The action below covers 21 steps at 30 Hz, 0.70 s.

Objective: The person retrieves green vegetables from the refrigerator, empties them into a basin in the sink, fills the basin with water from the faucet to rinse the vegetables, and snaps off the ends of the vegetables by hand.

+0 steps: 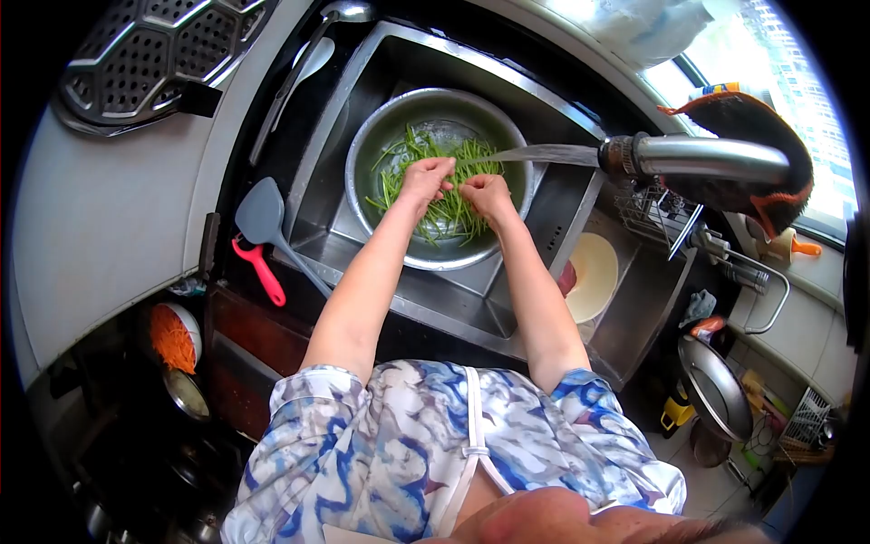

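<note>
A round metal basin (358,195) stands in the steel sink, with many thin green vegetable stems (444,227) loose in water inside it. Over the middle of the basin is my left hand (428,179), its fingers pinched together among the stems. My right hand (488,196) is close beside it on the right, fingers curled and pinched too. What the fingertips hold, if anything, is too small to make out. From the faucet (707,156) at the right, a stream of water (553,154) runs into the basin, reaching it just above my right hand.
A grey spatula (261,213) and a red-handled peeler (263,272) lie left of the sink (313,213). A ladle (347,12) lies beyond them. The side basin at right holds a cream bowl (595,276). Shredded carrot (172,337) fills a bowl at lower left.
</note>
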Available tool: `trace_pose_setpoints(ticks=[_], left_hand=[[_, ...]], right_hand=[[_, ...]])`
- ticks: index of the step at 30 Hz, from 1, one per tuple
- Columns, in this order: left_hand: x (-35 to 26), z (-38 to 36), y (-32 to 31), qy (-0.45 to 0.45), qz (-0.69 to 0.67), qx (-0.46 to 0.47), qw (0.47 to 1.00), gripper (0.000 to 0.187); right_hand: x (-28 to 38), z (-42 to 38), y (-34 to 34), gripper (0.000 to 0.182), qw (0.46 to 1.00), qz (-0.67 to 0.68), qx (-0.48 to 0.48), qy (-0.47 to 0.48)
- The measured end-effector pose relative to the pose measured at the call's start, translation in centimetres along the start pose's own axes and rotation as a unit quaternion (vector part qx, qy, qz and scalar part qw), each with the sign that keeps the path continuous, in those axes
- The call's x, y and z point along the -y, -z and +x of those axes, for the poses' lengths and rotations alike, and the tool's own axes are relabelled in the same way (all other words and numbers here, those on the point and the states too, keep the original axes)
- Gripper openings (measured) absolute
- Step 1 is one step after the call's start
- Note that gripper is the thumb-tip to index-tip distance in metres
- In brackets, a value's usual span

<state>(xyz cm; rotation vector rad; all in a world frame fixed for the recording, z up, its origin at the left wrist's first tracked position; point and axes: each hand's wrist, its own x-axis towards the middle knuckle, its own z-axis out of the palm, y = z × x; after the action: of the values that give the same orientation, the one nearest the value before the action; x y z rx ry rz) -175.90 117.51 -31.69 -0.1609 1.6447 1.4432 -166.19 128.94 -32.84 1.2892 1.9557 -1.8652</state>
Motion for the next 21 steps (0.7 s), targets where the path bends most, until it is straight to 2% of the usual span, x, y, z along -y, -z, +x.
trace_pose_setpoints(ticks=[3,7,9,11,12,14,15,17,18,19,20,21], left_hand=[[0.0,-0.3,-0.3,-0.063,0.017,0.009,0.998,0.025],[-0.4,-1.2,-0.3,-0.039,0.014,-0.011,0.999,0.023],[-0.7,-2.1,-0.2,-0.040,-0.041,-0.122,0.991,0.023],[-1.0,-2.6,0.7,-0.036,-0.030,-0.123,0.991,0.025],[-0.8,-2.6,1.1,-0.028,-0.022,-0.131,0.991,0.025],[-0.2,-2.2,2.0,-0.002,-0.004,-0.117,0.993,0.027],[-0.1,-2.0,2.2,0.001,-0.005,-0.117,0.993,0.027],[0.5,-1.7,2.8,0.067,0.052,-0.038,0.996,0.027],[1.5,-0.9,2.8,0.070,0.122,-0.028,0.990,0.029],[3.1,0.5,3.2,0.072,0.119,-0.030,0.990,0.029],[4.9,2.1,3.6,-0.020,0.259,-0.056,0.964,0.027],[5.9,3.0,3.9,-0.110,0.393,-0.081,0.910,0.026]], right_hand=[[0.9,-1.6,0.1,0.011,0.998,0.024,0.050,0.017],[0.6,-2.6,-0.3,0.013,0.997,0.016,0.038,0.063],[0.7,-3.4,0.5,0.015,0.998,-0.006,0.046,0.036],[1.4,-4.6,1.0,0.013,0.957,-0.248,-0.071,0.136],[1.2,-4.3,1.0,0.013,0.956,-0.247,-0.072,0.139],[0.7,-3.6,0.8,0.014,0.910,-0.327,-0.188,0.174],[0.6,-3.1,0.6,0.014,0.910,-0.328,-0.186,0.172],[0.5,-1.8,-0.1,0.016,0.912,-0.249,-0.194,0.263],[0.3,-1.1,-0.6,0.017,0.908,-0.257,-0.183,0.275],[-0.1,-0.6,-1.2,0.017,0.908,-0.260,-0.179,0.275],[-0.5,0.0,-1.8,0.017,0.921,-0.256,-0.136,0.261],[-1.0,0.7,-2.4,0.017,0.932,-0.251,-0.091,0.247]])
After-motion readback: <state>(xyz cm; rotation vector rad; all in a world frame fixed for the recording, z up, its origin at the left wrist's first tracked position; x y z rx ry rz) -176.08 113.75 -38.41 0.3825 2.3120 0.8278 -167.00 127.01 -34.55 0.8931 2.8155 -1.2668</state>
